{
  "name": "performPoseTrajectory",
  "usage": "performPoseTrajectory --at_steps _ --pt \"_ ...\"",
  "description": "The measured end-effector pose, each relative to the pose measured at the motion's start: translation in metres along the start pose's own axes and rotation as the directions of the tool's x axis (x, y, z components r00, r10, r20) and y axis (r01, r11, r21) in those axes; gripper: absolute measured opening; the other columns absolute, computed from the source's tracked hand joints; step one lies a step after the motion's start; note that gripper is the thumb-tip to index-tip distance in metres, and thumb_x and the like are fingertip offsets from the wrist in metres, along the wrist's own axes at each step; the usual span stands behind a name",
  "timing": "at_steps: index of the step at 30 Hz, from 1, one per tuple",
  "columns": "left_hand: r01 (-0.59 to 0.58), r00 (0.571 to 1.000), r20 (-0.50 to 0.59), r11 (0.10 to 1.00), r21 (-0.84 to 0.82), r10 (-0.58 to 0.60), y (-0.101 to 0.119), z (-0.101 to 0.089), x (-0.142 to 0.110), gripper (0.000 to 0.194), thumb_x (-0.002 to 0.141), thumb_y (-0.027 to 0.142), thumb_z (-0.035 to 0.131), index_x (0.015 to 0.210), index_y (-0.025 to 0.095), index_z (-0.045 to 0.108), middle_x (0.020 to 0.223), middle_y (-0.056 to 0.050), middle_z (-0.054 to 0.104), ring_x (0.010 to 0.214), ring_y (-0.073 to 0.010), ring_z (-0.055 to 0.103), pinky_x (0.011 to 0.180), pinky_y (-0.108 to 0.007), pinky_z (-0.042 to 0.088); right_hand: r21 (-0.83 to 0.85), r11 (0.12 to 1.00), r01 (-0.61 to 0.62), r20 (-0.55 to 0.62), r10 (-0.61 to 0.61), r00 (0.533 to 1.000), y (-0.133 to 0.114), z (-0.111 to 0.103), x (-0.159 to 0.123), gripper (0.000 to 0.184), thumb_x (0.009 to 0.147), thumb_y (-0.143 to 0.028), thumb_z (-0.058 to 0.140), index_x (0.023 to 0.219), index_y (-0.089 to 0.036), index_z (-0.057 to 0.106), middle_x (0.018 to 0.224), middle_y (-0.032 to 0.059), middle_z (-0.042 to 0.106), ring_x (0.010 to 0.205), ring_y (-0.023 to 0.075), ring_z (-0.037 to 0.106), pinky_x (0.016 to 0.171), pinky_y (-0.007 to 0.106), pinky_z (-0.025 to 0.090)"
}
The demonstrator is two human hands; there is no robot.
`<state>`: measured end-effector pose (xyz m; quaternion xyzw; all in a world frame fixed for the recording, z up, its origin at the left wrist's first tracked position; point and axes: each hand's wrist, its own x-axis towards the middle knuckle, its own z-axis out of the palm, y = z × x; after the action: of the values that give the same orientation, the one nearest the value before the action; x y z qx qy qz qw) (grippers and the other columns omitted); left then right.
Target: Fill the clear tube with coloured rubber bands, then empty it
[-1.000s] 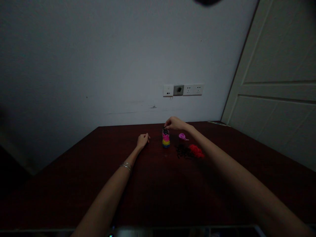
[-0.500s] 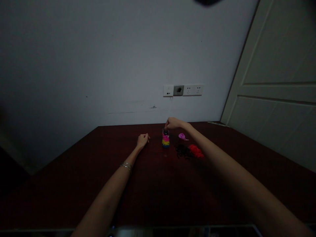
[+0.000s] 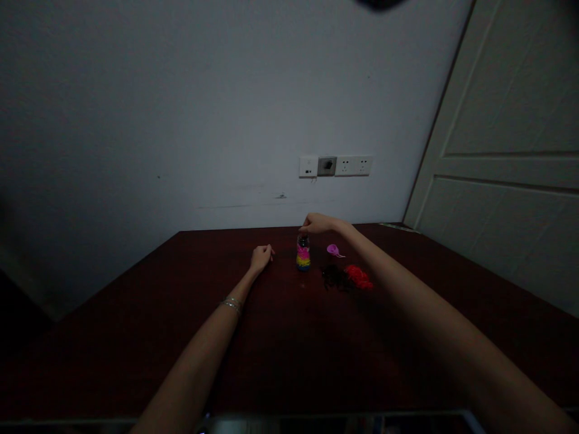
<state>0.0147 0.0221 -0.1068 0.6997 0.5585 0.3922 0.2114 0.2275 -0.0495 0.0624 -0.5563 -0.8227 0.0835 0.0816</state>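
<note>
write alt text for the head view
A person's right hand is at the mouth of a colourfully filled jar on a dark table. The left hand rests nearby; a purple object, black pile and red pile lie to the right.

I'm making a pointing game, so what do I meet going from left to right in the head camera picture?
Silver bracelet → left hand → jar with coloured layers → small purple piece → red pile → pale door.

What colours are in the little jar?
From bottom to top, the jar shows blue, yellow, pink and black, best seen in the head view.
</note>
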Motion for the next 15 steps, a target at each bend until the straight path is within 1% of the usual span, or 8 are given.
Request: performPoseTrajectory --at_steps 5,8,12,15 --pt "-0.013 1.0 -0.001 1.0 -0.014 0.013 -0.001 -0.001 0.0 0.043 0.082 0.037 0.032 0.064 0.015 0.064 0.051 -0.003 0.059 0.052 -0.014 0.054 0.055 -0.022 0.037 0.067 0.995 0.07 -0.092 -0.063 0.994 0.003 -0.006 -0.005 0.026 0.072 -0.023 0.047 0.06 -0.01 0.066 0.049 -0.0013 0.048 0.047 0.0073 0.036 0.046 0.021 0.027" --pt "-0.019 1.0 -0.009 0.999 -0.034 0.019 0.0 -0.001 -0.001 0.043 0.082 0.038 0.032 0.065 0.014 0.064 0.05 -0.003 0.059 0.052 -0.0139 0.054 0.055 -0.022 0.038 0.106 0.99 0.099 -0.179 -0.079 0.981 0.012 -0.006 -0.011 0.028 0.072 -0.026 0.045 0.06 -0.01 0.065 0.049 -0.0015 0.047 0.048 0.0078 0.037 0.048 0.021 0.028" --pt "-0.013 0.999 -0.047 0.998 -0.069 0.009 0.005 -0.003 -0.003 0.042 0.081 0.038 0.033 0.067 0.013 0.064 0.051 -0.003 0.058 0.052 -0.0137 0.053 0.055 -0.022 0.038 0.159 0.985 0.069 -0.26 -0.026 0.965 0.042 0.007 -0.022 0.031 0.072 -0.031 0.045 0.066 -0.01 0.067 0.052 0.0002 0.053 0.05 0.0096 0.043 0.048 0.021 0.03" --pt "-0.014 0.991 -0.132 0.996 -0.093 0.001 0.007 -0.004 -0.004 0.04 0.079 0.038 0.034 0.065 0.014 0.063 0.053 -0.003 0.059 0.054 -0.0139 0.054 0.055 -0.022 0.039 0.188 0.982 0.028 -0.31 0.032 0.95 0.073 0.025 -0.035 0.033 0.073 -0.034 0.046 0.07 -0.01 0.069 0.057 0.0027 0.06 0.053 0.0117 0.049 0.05 0.022 0.033"
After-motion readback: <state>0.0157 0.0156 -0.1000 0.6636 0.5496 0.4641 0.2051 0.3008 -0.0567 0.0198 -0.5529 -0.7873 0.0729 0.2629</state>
